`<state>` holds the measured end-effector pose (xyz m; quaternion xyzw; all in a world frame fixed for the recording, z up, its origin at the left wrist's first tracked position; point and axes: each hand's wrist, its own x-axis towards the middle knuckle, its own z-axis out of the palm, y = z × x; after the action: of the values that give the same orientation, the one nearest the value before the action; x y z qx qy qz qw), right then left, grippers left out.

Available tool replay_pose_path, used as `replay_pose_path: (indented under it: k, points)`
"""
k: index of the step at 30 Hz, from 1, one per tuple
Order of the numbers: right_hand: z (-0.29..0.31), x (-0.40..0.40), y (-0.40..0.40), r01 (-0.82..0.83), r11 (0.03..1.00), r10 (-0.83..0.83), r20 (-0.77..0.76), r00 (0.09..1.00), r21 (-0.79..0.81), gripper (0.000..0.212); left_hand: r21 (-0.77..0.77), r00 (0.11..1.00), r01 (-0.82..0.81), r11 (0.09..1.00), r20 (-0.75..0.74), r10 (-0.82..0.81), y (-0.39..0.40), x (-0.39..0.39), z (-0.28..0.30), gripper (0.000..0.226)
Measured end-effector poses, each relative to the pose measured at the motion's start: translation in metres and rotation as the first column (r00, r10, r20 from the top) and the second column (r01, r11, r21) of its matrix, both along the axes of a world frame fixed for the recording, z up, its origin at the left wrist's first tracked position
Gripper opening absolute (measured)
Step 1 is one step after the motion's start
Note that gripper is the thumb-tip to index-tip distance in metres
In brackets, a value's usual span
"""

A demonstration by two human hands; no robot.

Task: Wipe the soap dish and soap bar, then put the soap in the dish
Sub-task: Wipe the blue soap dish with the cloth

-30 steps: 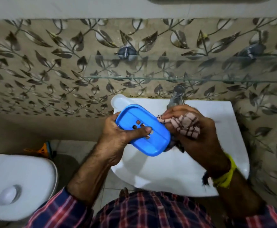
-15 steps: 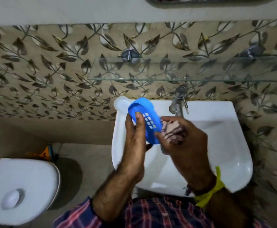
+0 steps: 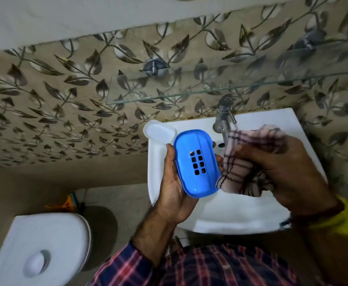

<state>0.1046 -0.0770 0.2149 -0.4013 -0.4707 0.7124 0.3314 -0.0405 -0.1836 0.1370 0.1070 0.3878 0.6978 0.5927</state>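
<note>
2 hands busy: left hand [image 3: 172,188] clasps blue soap dish [image 3: 197,163], right hand [image 3: 288,172] bunches checked cloth [image 3: 243,162] alongside. Dish wiping underway (soap bar unseen); placement outstanding.

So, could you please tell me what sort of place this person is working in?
Most likely a small bathroom: a white washbasin with a metal tap on a leaf-patterned tiled wall, and a toilet cistern beside it.

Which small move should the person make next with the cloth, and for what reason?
Probably bring the checked cloth in the right hand left onto the blue soap dish and wipe its perforated face. The left hand holds the dish over the sink, face toward the camera, and the cloth sits just beside its right edge.
</note>
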Motion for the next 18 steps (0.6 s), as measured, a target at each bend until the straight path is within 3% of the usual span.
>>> replay_pose_path:
  k: [2, 4, 5, 7, 10, 13, 18]
  points:
    - [0.002, -0.01, -0.011, -0.041, 0.923, -0.019, 0.154, 0.988, 0.382, 0.012, -0.022, 1.0, -0.001, 1.0, -0.02, 0.001, 0.004, 0.006, 0.0, 0.072]
    - [0.0, -0.026, -0.02, -0.214, 0.636, -0.173, 0.407, 0.897, 0.741, 0.011, -0.037, 0.999, -0.023, 0.999, -0.037, 0.022, 0.007, 0.01, -0.001, 0.069]
    - [-0.001, -0.033, -0.023, -0.301, 0.532, -0.232, 0.478, 0.847, 0.791, 0.017, -0.036, 0.998, -0.043, 0.998, -0.044, 0.041, 0.007, 0.011, -0.001, 0.067]
    - [-0.001, -0.044, -0.027, -0.393, 0.493, -0.197, 0.54, 0.818, 0.776, 0.026, -0.027, 0.995, -0.091, 0.995, -0.047, 0.09, 0.006, 0.012, -0.001, 0.066]
    - [-0.004, -0.046, -0.027, -0.398, 0.478, -0.149, 0.519, 0.842, 0.783, 0.038, -0.026, 0.992, -0.114, 0.993, -0.055, 0.113, 0.004, 0.011, 0.0, 0.065]
    - [0.0, -0.045, -0.029, -0.436, 0.401, -0.117, 0.518, 0.848, 0.805, 0.05, -0.049, 0.99, -0.113, 0.992, -0.091, 0.109, 0.005, 0.011, -0.004, 0.063]
    - [0.002, -0.054, -0.028, -0.485, 0.388, -0.072, 0.551, 0.832, 0.784, 0.046, -0.081, 0.985, -0.14, 0.987, -0.11, 0.131, 0.011, 0.006, 0.0, 0.059]
